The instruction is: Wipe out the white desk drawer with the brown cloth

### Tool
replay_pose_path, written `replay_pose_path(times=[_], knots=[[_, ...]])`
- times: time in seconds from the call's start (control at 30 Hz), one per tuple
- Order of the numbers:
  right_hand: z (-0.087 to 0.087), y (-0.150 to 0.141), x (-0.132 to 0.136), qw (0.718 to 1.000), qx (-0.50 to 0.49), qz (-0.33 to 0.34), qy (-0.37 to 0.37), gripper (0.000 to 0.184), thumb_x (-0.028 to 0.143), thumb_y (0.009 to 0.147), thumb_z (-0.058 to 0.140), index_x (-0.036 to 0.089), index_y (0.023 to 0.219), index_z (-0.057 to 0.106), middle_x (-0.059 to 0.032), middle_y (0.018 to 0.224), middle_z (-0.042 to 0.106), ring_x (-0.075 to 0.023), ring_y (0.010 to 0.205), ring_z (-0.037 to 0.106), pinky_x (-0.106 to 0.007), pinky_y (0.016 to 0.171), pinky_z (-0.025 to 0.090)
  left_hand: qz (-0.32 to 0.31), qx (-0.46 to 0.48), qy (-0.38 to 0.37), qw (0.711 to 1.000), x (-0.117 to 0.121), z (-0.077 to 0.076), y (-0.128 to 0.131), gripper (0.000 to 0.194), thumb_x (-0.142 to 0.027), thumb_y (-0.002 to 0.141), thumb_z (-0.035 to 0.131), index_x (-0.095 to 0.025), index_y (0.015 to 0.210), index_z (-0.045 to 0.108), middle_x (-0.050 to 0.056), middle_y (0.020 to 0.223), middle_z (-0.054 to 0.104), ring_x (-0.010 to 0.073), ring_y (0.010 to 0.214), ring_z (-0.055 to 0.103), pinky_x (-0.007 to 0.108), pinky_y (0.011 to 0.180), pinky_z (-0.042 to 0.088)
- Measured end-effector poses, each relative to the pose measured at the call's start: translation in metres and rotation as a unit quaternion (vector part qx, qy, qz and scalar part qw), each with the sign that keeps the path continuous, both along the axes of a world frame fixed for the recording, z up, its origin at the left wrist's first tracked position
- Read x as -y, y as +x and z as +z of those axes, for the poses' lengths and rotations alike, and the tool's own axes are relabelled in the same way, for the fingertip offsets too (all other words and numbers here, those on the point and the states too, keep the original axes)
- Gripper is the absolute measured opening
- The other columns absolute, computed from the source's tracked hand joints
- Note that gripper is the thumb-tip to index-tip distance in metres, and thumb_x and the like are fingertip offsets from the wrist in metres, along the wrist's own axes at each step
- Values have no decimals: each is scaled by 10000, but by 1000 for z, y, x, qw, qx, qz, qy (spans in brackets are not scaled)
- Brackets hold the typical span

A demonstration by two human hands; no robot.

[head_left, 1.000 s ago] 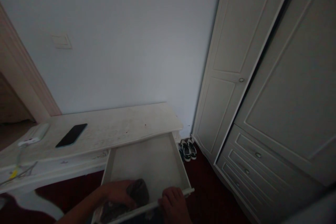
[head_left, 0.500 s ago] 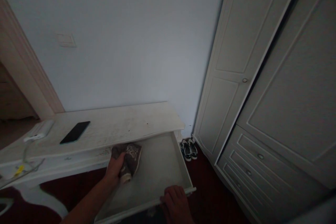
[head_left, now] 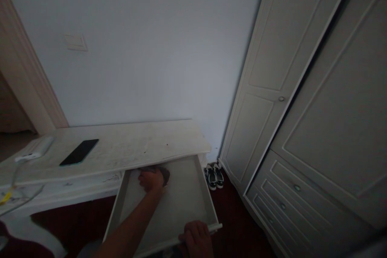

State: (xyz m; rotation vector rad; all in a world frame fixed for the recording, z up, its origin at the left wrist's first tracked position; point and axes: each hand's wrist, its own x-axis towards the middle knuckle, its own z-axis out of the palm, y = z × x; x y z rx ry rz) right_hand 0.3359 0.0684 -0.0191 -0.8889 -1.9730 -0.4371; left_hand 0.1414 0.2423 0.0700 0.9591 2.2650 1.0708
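Note:
A white drawer (head_left: 181, 205) stands pulled out from under the tabletop. My left hand (head_left: 151, 179) reaches into its back part, fingers closed on a folded brown patterned cloth (head_left: 165, 175). Most of that cloth is hidden behind the hand and under the table's edge; its exact kind cannot be made out. My right hand (head_left: 197, 237) is curled over the drawer's front panel near its right corner, gripping it.
On the white table (head_left: 169, 131) lie a dark phone (head_left: 80, 152) and, farther left, a white box-like device (head_left: 35, 148) with a cable. Black-and-white shoes (head_left: 214, 176) stand on the dark red floor, beside a tall white wardrobe (head_left: 263, 125).
My left hand has moved the brown cloth from above the drawer's left side down into its back. My right hand stays on the drawer front; the view has shifted slightly.

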Motion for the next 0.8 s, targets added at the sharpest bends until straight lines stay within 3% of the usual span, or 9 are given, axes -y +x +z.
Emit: replay_pose_path(times=[0.07, 0.13, 0.37, 0.43, 0.53, 0.67, 0.8], knots=[[2, 0, 2, 1000, -5, -1, -10, 251, 276, 1113, 422, 222, 936, 591, -50, 869, 639, -232, 782, 542, -377, 736, 362, 35, -10, -13, 999, 0, -4, 16, 569, -467, 990, 555, -74, 1387, 448, 360, 1451, 513, 533, 1415, 529, 655, 1047, 526], [5, 1, 5, 1000, -2, -2, -26, 261, 250, 1117, 390, 220, 952, 590, -53, 874, 640, -235, 794, 548, -378, 757, 383, 21, -19, -10, 1000, 0, -7, 32, 533, -407, 984, 599, -80, 1390, 484, 341, 1445, 553, 472, 1401, 574, 574, 1064, 536], [4, 1, 3, 1000, 14, -4, -25, 190, 275, 1083, 468, 227, 939, 582, -45, 849, 622, -232, 738, 531, -372, 687, 327, -198, -38, 50, 978, -10, -6, 87, 298, -241, 955, 667, -154, 1239, 656, 214, 1316, 719, 309, 1284, 698, 375, 1051, 516], [-1, 1, 2, 1000, 14, -10, -14, 203, 281, 1086, 451, 228, 939, 581, -47, 841, 622, -233, 728, 523, -374, 678, 321, -260, -48, 58, 963, -14, -4, 104, 344, -196, 932, 672, -185, 1274, 647, 180, 1371, 705, 286, 1327, 667, 355, 1087, 487], [-7, 1, 2, 1000, 9, -5, -7, 188, 263, 1080, 452, 225, 942, 573, -44, 837, 628, -230, 736, 537, -373, 681, 331, -324, -68, 45, 942, -21, -3, 122, 476, -153, 888, 665, -184, 1359, 599, 198, 1474, 633, 314, 1379, 614, 394, 1129, 455], [-12, 2, 3, 1000, -3, 4, -18, 67, 187, 993, 574, 226, 941, 555, -20, 813, 617, -211, 722, 552, -358, 678, 339, -411, -90, 28, 907, -25, 1, 114, 585, -102, 858, 595, -192, 1434, 553, 193, 1522, 589, 314, 1419, 569, 412, 1182, 410], [-11, 6, 7, 998, 6, 30, -48, 151, 134, 912, 629, 230, 1007, 561, -17, 841, 628, -208, 732, 579, -349, 680, 371, -563, -99, 1, 821, -5, 4, 81, 499, -103, 770, 626, -245, 1243, 692, 96, 1344, 727, 275, 1285, 663, 367, 1120, 478]])
